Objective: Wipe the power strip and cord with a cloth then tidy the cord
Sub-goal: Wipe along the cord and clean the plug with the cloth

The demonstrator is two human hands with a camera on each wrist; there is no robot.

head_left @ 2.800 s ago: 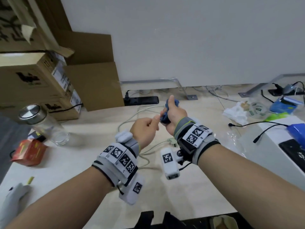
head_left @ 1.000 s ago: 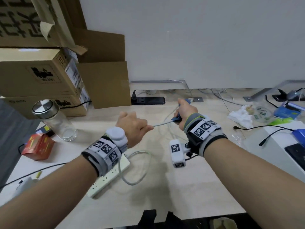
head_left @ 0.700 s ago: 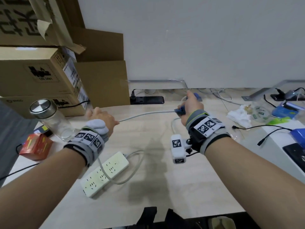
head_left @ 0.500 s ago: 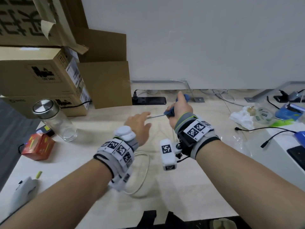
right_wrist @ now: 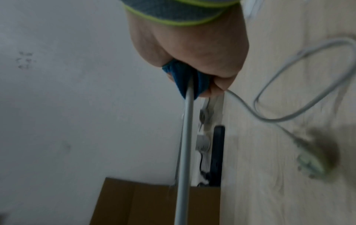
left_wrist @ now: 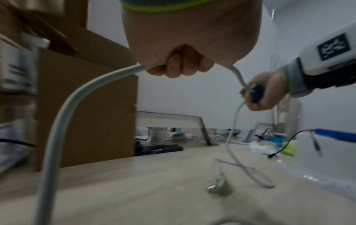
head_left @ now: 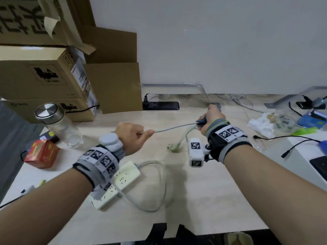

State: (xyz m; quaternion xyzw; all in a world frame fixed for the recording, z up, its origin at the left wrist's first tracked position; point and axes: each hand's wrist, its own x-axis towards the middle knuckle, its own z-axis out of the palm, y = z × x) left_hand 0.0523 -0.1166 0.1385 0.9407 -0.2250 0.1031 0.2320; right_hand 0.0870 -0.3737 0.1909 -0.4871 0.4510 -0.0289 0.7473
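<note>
A white power strip (head_left: 123, 177) lies on the desk under my left wrist. Its grey cord (head_left: 175, 128) loops off the strip, rises to my left hand (head_left: 136, 137), then runs taut to my right hand (head_left: 210, 117). My left hand (left_wrist: 181, 65) grips the cord in a fist. My right hand (right_wrist: 194, 79) holds a blue cloth (right_wrist: 183, 79) wrapped round the cord (right_wrist: 186, 121). Beyond the right hand the cord drops to the desk and ends in its plug (head_left: 174, 147), also the blurred plug (left_wrist: 219, 186) in the left wrist view.
Cardboard boxes (head_left: 44, 80) stack at the left. A glass jar with a metal lid (head_left: 58, 126) and a red carton (head_left: 41, 153) stand near them. A black power strip (head_left: 161, 105) lies by the wall. Tissue, thin black cables and gadgets (head_left: 276, 124) crowd the right side.
My hands have drawn apart again after coming together half a second ago. The left hand moved left along the cord, the right hand with the cloth moved right and away, stretching the cord between them.
</note>
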